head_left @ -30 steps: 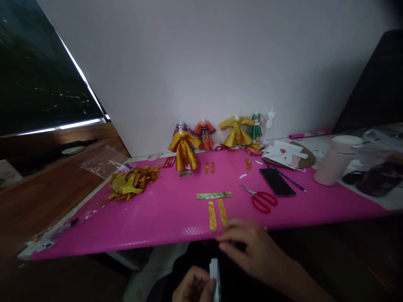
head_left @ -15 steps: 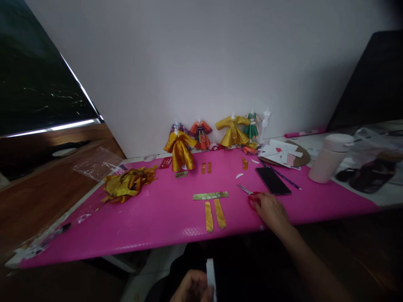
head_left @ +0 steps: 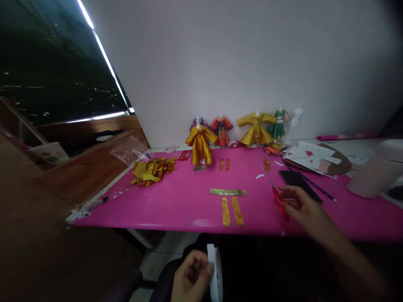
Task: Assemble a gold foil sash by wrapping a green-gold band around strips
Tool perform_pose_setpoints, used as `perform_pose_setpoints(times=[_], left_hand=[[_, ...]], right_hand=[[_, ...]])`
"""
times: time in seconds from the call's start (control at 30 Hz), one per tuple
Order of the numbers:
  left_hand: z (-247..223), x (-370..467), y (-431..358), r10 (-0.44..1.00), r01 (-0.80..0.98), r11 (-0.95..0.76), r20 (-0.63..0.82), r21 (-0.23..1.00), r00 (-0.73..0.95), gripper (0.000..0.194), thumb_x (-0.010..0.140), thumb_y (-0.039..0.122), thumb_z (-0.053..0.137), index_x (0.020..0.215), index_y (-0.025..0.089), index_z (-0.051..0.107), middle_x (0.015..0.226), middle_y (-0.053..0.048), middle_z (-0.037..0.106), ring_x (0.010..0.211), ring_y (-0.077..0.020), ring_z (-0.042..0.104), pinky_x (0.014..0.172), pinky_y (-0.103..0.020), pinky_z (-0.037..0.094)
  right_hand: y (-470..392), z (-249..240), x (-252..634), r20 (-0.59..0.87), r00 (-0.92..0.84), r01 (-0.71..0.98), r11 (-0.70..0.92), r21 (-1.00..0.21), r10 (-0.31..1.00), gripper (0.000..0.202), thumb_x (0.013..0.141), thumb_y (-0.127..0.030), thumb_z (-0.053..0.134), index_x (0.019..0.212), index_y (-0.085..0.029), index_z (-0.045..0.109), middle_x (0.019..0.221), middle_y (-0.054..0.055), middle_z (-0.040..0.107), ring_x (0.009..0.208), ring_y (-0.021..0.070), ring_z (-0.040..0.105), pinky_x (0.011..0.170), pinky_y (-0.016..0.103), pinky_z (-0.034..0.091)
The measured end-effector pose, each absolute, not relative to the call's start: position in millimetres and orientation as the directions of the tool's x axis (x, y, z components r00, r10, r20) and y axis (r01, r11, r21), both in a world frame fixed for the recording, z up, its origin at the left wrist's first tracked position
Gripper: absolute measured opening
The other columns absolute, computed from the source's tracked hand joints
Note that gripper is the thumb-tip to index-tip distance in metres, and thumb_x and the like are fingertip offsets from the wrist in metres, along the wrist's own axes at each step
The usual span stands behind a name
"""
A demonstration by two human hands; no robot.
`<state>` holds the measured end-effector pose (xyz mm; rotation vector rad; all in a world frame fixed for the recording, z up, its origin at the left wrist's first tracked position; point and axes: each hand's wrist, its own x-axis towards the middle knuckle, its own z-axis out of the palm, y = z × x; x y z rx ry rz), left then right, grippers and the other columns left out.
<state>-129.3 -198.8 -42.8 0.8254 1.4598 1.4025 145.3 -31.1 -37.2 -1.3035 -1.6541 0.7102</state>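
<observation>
The left hand (head_left: 192, 274) is below the near edge of the pink mat (head_left: 141, 209), thumb and curled fingers closed in a pinch. The right hand (head_left: 302, 206) reaches over the mat's right part, fingers bent, forearm (head_left: 349, 251) slanting across its near edge.

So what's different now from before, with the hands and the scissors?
The right hand moved right, away from the gold strips, and took hold of the red scissors. The scissors lay flat before; now they are turned up on edge. The left hand still holds the white piece. The gold strips and the phone stayed put on the pink cover.
</observation>
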Motion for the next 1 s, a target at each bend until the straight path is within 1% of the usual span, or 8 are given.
perform_pose_setpoints(times=[0.07, 0.17, 0.23, 0.33, 0.43, 0.5, 0.7, 1.0], left_hand=[[-38, -132, -200, 0.912, -0.137, 0.122, -0.166, 0.983, -0.375, 0.046, 0.062, 0.056, 0.079, 0.064, 0.017, 0.056, 0.056, 0.006, 0.045, 0.052, -0.0092, 0.039, 0.051, -0.020, 0.031], [-33, -135, -202, 0.904, -0.115, 0.093, -0.133, 0.989, -0.406, 0.049, 0.062, 0.059, 0.077, 0.062, 0.017, 0.053, 0.056, 0.006, 0.042, 0.054, -0.0092, 0.036, 0.053, -0.020, 0.029], [-31, -137, -204, 0.908, -0.093, 0.078, -0.109, 0.993, -0.404, 0.049, 0.063, 0.060, 0.076, 0.062, 0.018, 0.052, 0.056, 0.006, 0.043, 0.054, -0.0099, 0.037, 0.053, -0.021, 0.029], [-29, -141, -209, 0.921, -0.066, 0.061, -0.081, 0.996, -0.381, 0.047, 0.069, 0.061, 0.072, 0.063, 0.018, 0.051, 0.055, 0.004, 0.049, 0.054, -0.0111, 0.040, 0.054, -0.022, 0.031], [-26, -146, -214, 0.936, -0.048, 0.046, -0.060, 0.998, -0.348, 0.045, 0.072, 0.059, 0.070, 0.064, 0.019, 0.050, 0.056, 0.003, 0.050, 0.055, -0.0114, 0.042, 0.055, -0.022, 0.032], [-22, -148, -216, 0.947, -0.038, 0.043, -0.053, 0.998, -0.318, 0.045, 0.073, 0.058, 0.070, 0.063, 0.018, 0.050, 0.056, 0.003, 0.049, 0.055, -0.0112, 0.042, 0.055, -0.022, 0.033], [-15, -148, -218, 0.958, -0.018, 0.010, -0.015, 1.000, -0.287, 0.044, 0.073, 0.057, 0.070, 0.063, 0.018, 0.052, 0.056, 0.001, 0.051, 0.054, -0.0116, 0.045, 0.054, -0.022, 0.036], [-19, -149, -217, 0.966, 0.035, 0.022, -0.012, 0.999, -0.259, 0.046, 0.072, 0.060, 0.069, 0.062, 0.018, 0.052, 0.058, 0.002, 0.048, 0.056, -0.0121, 0.043, 0.055, -0.022, 0.035]], right_hand=[[-48, -20, 137, 0.129, -0.226, 0.203, 0.176, -0.963, 0.966, 0.049, 0.086, -0.043, 0.055, 0.129, -0.019, 0.049, 0.118, 0.015, 0.065, 0.100, 0.0254, 0.068, 0.089, 0.041, 0.054], [-74, -1, 122, -0.020, -0.495, 0.134, 0.053, -0.990, 0.868, 0.059, 0.081, -0.040, 0.065, 0.136, -0.024, 0.050, 0.127, 0.014, 0.063, 0.116, 0.0284, 0.061, 0.097, 0.043, 0.050], [-88, 7, 112, -0.092, -0.605, 0.198, 0.037, -0.979, 0.791, 0.063, 0.078, -0.033, 0.069, 0.137, -0.026, 0.051, 0.124, 0.011, 0.065, 0.113, 0.0279, 0.062, 0.095, 0.041, 0.050], [-103, 13, 98, -0.180, -0.657, 0.378, 0.114, -0.919, 0.732, 0.062, 0.069, -0.019, 0.073, 0.128, -0.030, 0.060, 0.111, 0.004, 0.069, 0.095, 0.0226, 0.066, 0.085, 0.031, 0.052], [-112, 12, 89, -0.204, -0.673, 0.503, 0.237, -0.832, 0.711, 0.052, 0.059, -0.013, 0.075, 0.108, -0.031, 0.069, 0.093, -0.001, 0.071, 0.081, 0.0211, 0.065, 0.070, 0.026, 0.051], [-117, 6, 86, -0.208, -0.667, 0.537, 0.268, -0.800, 0.715, 0.050, 0.057, -0.012, 0.075, 0.103, -0.032, 0.070, 0.090, -0.001, 0.071, 0.077, 0.0213, 0.064, 0.065, 0.025, 0.050], [-124, -7, 85, -0.096, -0.706, 0.443, 0.332, -0.833, 0.702, 0.043, 0.064, -0.019, 0.071, 0.104, -0.032, 0.072, 0.094, 0.001, 0.072, 0.074, 0.0210, 0.063, 0.065, 0.027, 0.050], [-125, 23, 69, -0.084, -0.812, 0.348, 0.363, -0.864, 0.578, 0.025, 0.070, -0.025, 0.073, 0.095, -0.029, 0.075, 0.087, -0.001, 0.073, 0.073, 0.0190, 0.062, 0.066, 0.025, 0.047]])
